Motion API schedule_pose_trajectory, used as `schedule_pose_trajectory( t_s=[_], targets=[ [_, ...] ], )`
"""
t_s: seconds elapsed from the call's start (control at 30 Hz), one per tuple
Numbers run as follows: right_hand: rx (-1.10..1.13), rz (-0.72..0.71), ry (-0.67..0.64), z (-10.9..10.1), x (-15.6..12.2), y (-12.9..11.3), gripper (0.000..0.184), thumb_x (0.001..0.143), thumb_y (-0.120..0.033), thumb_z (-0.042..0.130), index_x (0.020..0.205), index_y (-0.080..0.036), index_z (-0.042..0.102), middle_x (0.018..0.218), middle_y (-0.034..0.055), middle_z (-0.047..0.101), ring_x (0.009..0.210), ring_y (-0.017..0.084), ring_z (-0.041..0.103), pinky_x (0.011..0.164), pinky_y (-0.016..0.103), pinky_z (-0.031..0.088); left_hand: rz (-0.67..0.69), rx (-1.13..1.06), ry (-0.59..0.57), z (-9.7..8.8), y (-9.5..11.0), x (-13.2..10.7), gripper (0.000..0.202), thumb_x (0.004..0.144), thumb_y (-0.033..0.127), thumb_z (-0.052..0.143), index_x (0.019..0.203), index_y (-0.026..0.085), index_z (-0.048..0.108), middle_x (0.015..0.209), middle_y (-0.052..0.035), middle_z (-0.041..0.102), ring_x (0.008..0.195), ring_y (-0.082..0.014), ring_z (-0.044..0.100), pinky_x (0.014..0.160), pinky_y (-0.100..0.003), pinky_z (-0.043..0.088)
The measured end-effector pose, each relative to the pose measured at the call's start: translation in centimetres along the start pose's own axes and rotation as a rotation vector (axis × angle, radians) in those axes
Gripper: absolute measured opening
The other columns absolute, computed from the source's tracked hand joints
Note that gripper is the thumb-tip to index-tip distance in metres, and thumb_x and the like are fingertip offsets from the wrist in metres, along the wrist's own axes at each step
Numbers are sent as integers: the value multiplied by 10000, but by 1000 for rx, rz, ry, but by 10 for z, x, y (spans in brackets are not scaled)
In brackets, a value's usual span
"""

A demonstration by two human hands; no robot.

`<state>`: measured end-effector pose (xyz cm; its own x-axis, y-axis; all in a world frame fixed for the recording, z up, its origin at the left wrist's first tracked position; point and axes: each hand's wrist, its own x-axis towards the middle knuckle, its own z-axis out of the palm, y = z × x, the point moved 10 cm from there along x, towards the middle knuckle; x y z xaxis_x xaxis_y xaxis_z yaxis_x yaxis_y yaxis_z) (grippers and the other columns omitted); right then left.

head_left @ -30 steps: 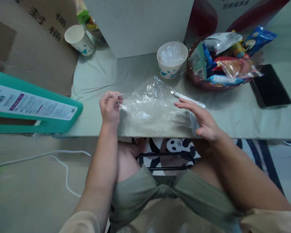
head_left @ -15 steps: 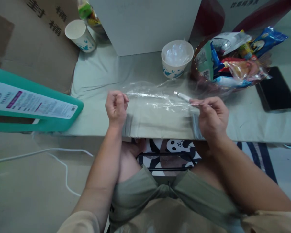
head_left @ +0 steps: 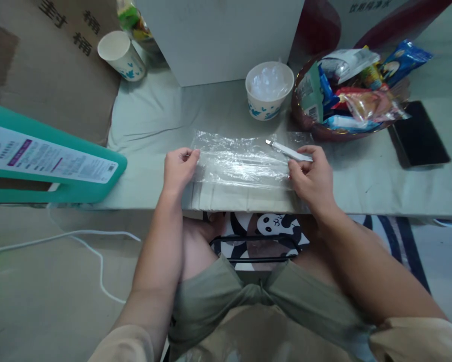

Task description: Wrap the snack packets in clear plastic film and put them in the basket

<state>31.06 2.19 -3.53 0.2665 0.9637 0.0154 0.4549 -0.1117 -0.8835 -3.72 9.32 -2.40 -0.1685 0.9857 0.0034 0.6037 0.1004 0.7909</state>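
Note:
A clear plastic bag (head_left: 241,161) lies stretched flat on the pale green table cover (head_left: 154,125), close to the near edge. My left hand (head_left: 178,168) pinches the bag's left end with fingers closed. My right hand (head_left: 310,176) grips the bag's right end, fingers curled on it. A small white-handled knife (head_left: 288,149) lies on the table just beyond my right fingers, touching the bag's far right corner.
A paper cup (head_left: 269,93) stuffed with clear plastic stands behind the bag. A bowl of snack packets (head_left: 348,98) and a black phone (head_left: 418,133) sit at the right. Another paper cup (head_left: 120,55) is at back left, a teal box (head_left: 48,161) at the left edge.
The crumpled bag was held up by my left hand; my right hand took its other end, and both hands pulled it taut and laid it flat on the table.

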Motion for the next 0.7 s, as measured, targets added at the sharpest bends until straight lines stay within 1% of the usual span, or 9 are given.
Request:
schedule_pose_trajectory(
  t_s=[0.1, 0.17, 0.2, 0.27, 0.33, 0.4, 0.5, 0.6, 0.7],
  targets=[
    [-213, 17, -41, 0, -2, 4, 509, 831, -343, 637, 1306, -217, 503, 593, -59, 573, 582, 217, 597, 702, 416, 499, -67, 188, 24, -2, -10, 5, 255, 830, 359, 665, 648, 195, 595, 528, 30, 498, 535, -124, 466, 574, -269, 359],
    [-304, -18, -48, -2, -4, 2, 690, 810, -357, 668, 1436, -212, 420, 701, -25, 621, 656, 239, 619, 715, 433, 510, -69, 300, 75, -6, -10, 8, 161, 810, 347, 694, 758, 203, 645, 648, -3, 597, 655, -170, 564, 683, -300, 442],
    [-348, -63, -32, -3, -5, -1, 744, 802, -364, 682, 1471, -219, 390, 798, 8, 647, 715, 249, 628, 725, 439, 516, -47, 343, 104, -7, -8, 9, 151, 795, 345, 714, 849, 210, 672, 758, -31, 657, 763, -205, 615, 768, -329, 478],
    [-442, -195, 13, -4, -10, -14, 759, 795, -358, 696, 1482, -236, 396, 1024, 86, 644, 889, 282, 632, 786, 464, 527, 15, 387, 139, -6, -1, 10, 333, 760, 358, 759, 1057, 229, 684, 1015, -87, 712, 1017, -282, 639, 943, -407, 488],
    [-537, -314, 28, 0, -17, -26, 692, 803, -326, 690, 1449, -246, 456, 1194, 142, 582, 1085, 336, 595, 889, 515, 515, 69, 374, 101, 1, 3, 12, 492, 736, 351, 785, 1197, 240, 654, 1129, -104, 706, 1141, -314, 610, 1031, -451, 463],
    [-606, -368, -16, 10, -27, -32, 640, 817, -295, 676, 1427, -259, 489, 1287, 165, 530, 1213, 384, 542, 981, 583, 475, 102, 285, 6, 13, 4, 14, 506, 744, 279, 757, 1234, 238, 633, 1043, -73, 713, 1060, -269, 635, 1005, -416, 481],
    [-617, -396, -155, 25, -49, -38, 712, 801, -289, 692, 1470, -278, 447, 1410, 186, 464, 1364, 459, 441, 1070, 684, 393, 145, 32, -148, 27, 8, 14, 448, 744, 159, 694, 1179, 240, 620, 844, 1, 651, 809, -160, 625, 835, -302, 516],
    [-464, -455, -259, 27, -70, -55, 794, 746, -385, 767, 1469, -295, 450, 1480, 196, 424, 1444, 514, 353, 1107, 733, 347, 173, -275, -281, 33, 15, 9, 425, 711, 129, 720, 1104, 253, 616, 755, 41, 546, 686, -111, 571, 687, -234, 500],
    [-231, -507, -232, 15, -67, -77, 684, 765, -441, 786, 1388, -322, 532, 1473, 164, 473, 1442, 456, 405, 1163, 681, 348, 150, -500, -444, 40, 24, -4, 500, 650, 132, 807, 1090, 272, 614, 761, 50, 515, 662, -98, 562, 651, -222, 519]
  ],
)
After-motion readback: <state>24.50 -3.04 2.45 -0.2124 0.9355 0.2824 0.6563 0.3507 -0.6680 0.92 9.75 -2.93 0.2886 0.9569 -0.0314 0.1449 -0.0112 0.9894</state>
